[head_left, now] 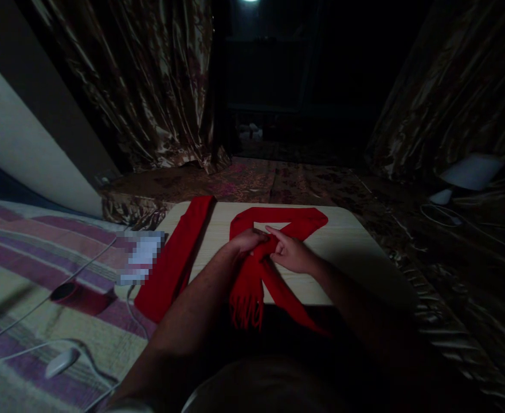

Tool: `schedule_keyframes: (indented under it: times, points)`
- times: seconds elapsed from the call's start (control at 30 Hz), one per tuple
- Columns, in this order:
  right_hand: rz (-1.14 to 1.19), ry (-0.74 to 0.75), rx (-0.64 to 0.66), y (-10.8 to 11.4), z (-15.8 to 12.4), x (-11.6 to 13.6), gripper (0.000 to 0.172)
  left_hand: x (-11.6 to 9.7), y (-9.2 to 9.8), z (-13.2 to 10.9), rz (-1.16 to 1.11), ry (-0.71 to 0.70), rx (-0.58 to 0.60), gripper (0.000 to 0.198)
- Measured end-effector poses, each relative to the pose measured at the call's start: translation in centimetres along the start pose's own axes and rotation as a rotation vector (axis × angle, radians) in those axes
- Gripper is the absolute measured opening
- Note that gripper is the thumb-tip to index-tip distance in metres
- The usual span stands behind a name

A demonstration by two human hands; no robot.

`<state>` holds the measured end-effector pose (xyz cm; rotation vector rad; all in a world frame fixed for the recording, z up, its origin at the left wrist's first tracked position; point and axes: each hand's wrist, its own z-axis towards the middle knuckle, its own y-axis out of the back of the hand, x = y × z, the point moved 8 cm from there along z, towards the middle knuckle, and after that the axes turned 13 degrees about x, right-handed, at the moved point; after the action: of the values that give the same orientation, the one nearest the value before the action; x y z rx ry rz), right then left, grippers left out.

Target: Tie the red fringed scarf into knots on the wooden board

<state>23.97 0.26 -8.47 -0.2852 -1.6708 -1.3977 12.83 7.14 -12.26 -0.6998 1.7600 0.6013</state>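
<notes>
Item 1: red scarf (pixel 280 215), knit-looking, laid in a loop toward the far side of a pale wood surface (pixel 342 252), its 2 ends crossing in a small bunch at the middle and running back toward the near edge. Fringed end to the left; narrower end slanting right, past the near edge. Left hand (pixel 247 242): at the left of the bunch, fingers bent over the cloth; grip nearly closed, apparently with a fold in it. Right hand (pixel 293 253): at the right of the bunch, index finger stretched out, the others curled against the red cloth; whether that grip pinches anything cannot be told. Handling note, by judgement: best worked with the left hand pinning the crossing flat and the right finger guiding cloth at the fold, the loop left wide and untwisted, any pull slow and even, the fringe clear of the bunch. Item 2: folded red length (pixel 177 258), along the left side of the surface, apart from the loop. Surroundings: striped bed cover (pixel 7 241) at left, bearing white cables and a white device (pixel 62 362); pale lamp (pixel 473 172) at far right; patterned curtain (pixel 161 86) at far left.
</notes>
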Motion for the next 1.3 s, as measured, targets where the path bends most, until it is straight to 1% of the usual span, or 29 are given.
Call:
schedule_keyframes:
  times: [0.03,0.07,0.1,0.13,0.17,0.2,0.23,0.27,0.3,0.33,0.4,0.5,0.57,0.63,0.67,0.7,0.83,0.9,0.93,0.97,1.03,1.07,1.17,1.23,1.3]
  points:
    - [-0.057,-0.030,-0.021,-0.2,0.0,-0.3,0.080,0.0,-0.3,-0.1,-0.008,0.013,0.037,0.012]
    - [-0.110,-0.058,-0.047,-0.2,0.1,-0.7,0.074,-0.1,-0.5,-0.2,0.000,0.029,0.071,0.016]
    - [-0.158,-0.079,-0.072,-0.2,0.2,-1.0,0.064,-0.3,-0.5,-0.3,0.034,0.043,0.084,0.019]
    - [-0.202,-0.095,-0.099,-0.1,0.2,-1.3,0.051,-0.7,-0.1,-0.5,0.109,0.049,0.064,0.023]
    - [-0.245,-0.106,-0.123,0.1,0.3,-1.5,0.038,-1.2,0.7,-0.8,0.228,0.041,0.008,0.025]
    - [-0.287,-0.112,-0.142,0.2,0.2,-1.5,0.028,-2.0,1.8,-1.1,0.385,0.024,-0.081,0.027]
    - [-0.324,-0.117,-0.157,0.3,0.2,-1.4,0.022,-3.0,3.0,-1.6,0.575,0.002,-0.189,0.028]
    - [-0.350,-0.118,-0.170,0.3,0.1,-1.2,0.018,-4.0,4.1,-2.0,0.776,-0.016,-0.300,0.028]
    - [-0.360,-0.118,-0.180,0.4,0.0,-1.1,0.017,-4.7,4.9,-2.4,0.960,-0.015,-0.378,0.029]
    - [-0.350,-0.117,-0.188,0.5,-0.2,-0.9,0.017,-4.9,5.4,-2.4,1.105,0.002,-0.405,0.031]
    - [-0.293,-0.113,-0.207,0.6,-0.5,-0.6,0.015,-5.0,6.0,-2.3,1.310,0.001,-0.400,0.032]
    - [-0.234,-0.112,-0.230,0.8,-0.7,-0.5,0.012,-4.5,6.6,-1.7,1.449,-0.041,-0.378,0.032]
    - [-0.218,-0.113,-0.233,0.9,-0.7,-0.7,0.011,-4.0,6.5,-0.8,1.491,-0.066,-0.271,0.032]
    - [-0.192,-0.100,-0.238,0.9,-0.7,-0.8,0.011,-3.4,6.2,0.4,1.496,-0.077,-0.130,0.033]
    - [-0.189,-0.084,-0.250,1.0,-0.7,-0.7,0.010,-3.3,6.3,0.9,1.465,-0.070,-0.091,0.033]
    - [-0.199,-0.066,-0.269,1.1,-0.7,-0.6,0.010,-3.4,6.6,1.4,1.413,-0.053,-0.088,0.033]
    - [-0.369,0.036,-0.349,1.3,-1.0,0.5,0.011,-3.8,8.5,2.6,1.190,0.036,-0.205,0.035]
    - [-0.439,0.096,-0.327,0.9,-1.0,1.1,0.013,-3.9,9.3,2.8,1.135,0.058,-0.255,0.032]
    - [-0.461,0.103,-0.301,0.7,-0.9,1.1,0.014,-3.8,9.7,2.8,1.100,0.063,-0.279,0.031]
    - [-0.476,0.084,-0.275,0.5,-0.8,0.9,0.015,-3.7,10.1,2.8,1.059,0.067,-0.306,0.030]
    - [-0.493,-0.024,-0.259,0.7,-0.7,0.0,0.016,-3.2,11.1,2.7,0.962,0.074,-0.359,0.028]
    - [-0.497,-0.093,-0.274,1.0,-0.8,-0.6,0.018,-2.8,11.6,2.7,0.905,0.080,-0.386,0.029]
    - [-0.503,-0.268,-0.375,2.4,-1.5,-2.2,0.022,-1.7,12.9,2.4,0.717,0.090,-0.458,0.035]
    - [-0.524,-0.340,-0.421,3.3,-2.1,-2.8,0.024,-1.2,13.4,2.1,0.600,0.080,-0.495,0.039]
    - [-0.540,-0.386,-0.415,4.0,-2.6,-3.3,0.024,-1.1,13.6,1.9,0.509,0.065,-0.520,0.040]
